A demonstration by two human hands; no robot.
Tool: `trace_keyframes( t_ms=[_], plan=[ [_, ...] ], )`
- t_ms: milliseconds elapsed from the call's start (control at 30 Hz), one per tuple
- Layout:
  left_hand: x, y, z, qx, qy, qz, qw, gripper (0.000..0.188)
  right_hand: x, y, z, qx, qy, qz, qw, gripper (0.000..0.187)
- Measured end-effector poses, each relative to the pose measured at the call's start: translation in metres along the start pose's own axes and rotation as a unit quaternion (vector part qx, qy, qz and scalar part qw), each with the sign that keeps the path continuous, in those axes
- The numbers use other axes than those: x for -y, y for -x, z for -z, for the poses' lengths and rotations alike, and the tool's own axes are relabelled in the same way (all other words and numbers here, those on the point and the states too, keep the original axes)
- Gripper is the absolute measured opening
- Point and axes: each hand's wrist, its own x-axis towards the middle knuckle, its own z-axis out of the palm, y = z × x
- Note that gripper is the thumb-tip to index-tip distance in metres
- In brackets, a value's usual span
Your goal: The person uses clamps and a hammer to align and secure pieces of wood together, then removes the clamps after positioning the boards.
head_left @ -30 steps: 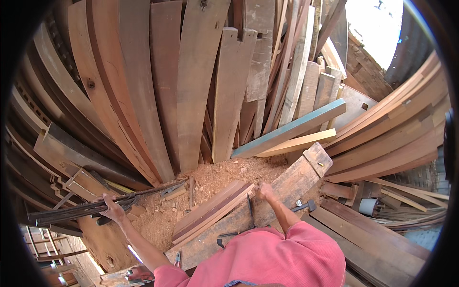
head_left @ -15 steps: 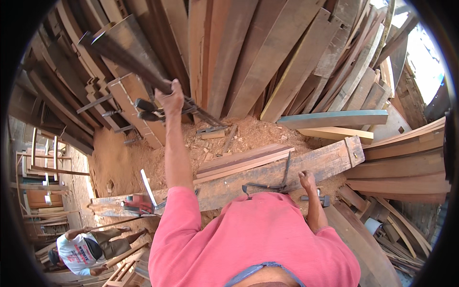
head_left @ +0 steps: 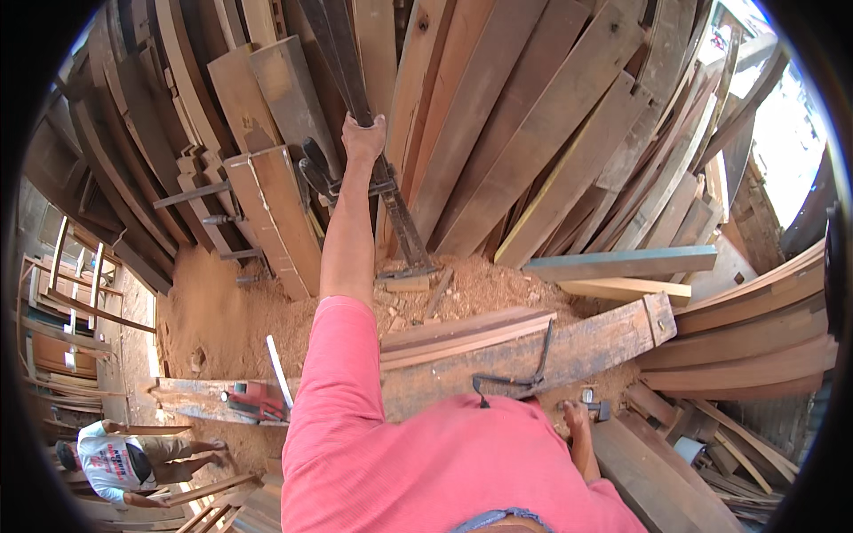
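My left hand (head_left: 362, 138) gripping long dark metal bar clamp (head_left: 355, 98), upright against leaning planks (head_left: 533, 133), my right hand (head_left: 576, 417) resting on plank, grip unclear

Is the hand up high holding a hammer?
No, the left hand grips a long dark metal bar clamp that stands upright against the leaning planks.

Looks like a woodworking yard or carpentry shop, pretty rough and open-air. Long planks (head_left: 498, 133) lean stacked in rows right ahead of the raised left grip (head_left: 362, 138), sawdust (head_left: 222, 302) covers the ground below it, and a heavy timber beam (head_left: 569, 346) lies across. Stacked wooden frames (head_left: 62, 302) off to the left.
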Motion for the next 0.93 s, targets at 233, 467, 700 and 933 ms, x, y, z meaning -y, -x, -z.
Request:
trace_keyframes(
  t_ms=[233, 467, 700, 933],
  plan=[
    [0.056, -0.083, -0.012, 0.062, -0.042, 0.071, 0.995, 0.047, -0.004, 0.054, 0.017, -0.048, -0.084, -0.096, 0.991, 0.034],
    [0.051, -0.094, -0.022, -0.032, -0.232, 0.142, 0.962, 0.095, 0.035, 0.090, 0.038, -0.053, -0.037, -0.160, 0.985, 0.039],
    [0.151, 0.052, 0.000, -0.007, -0.228, -0.117, 0.967, 0.066, -0.004, 0.059, 0.015, -0.035, -0.013, -0.154, 0.987, 0.032],
    [0.228, 0.334, -0.002, 0.273, -0.278, 0.086, 0.917, 0.074, 0.041, 0.007, 0.046, 0.025, 0.162, -0.015, 0.986, 0.042]
  ],
)
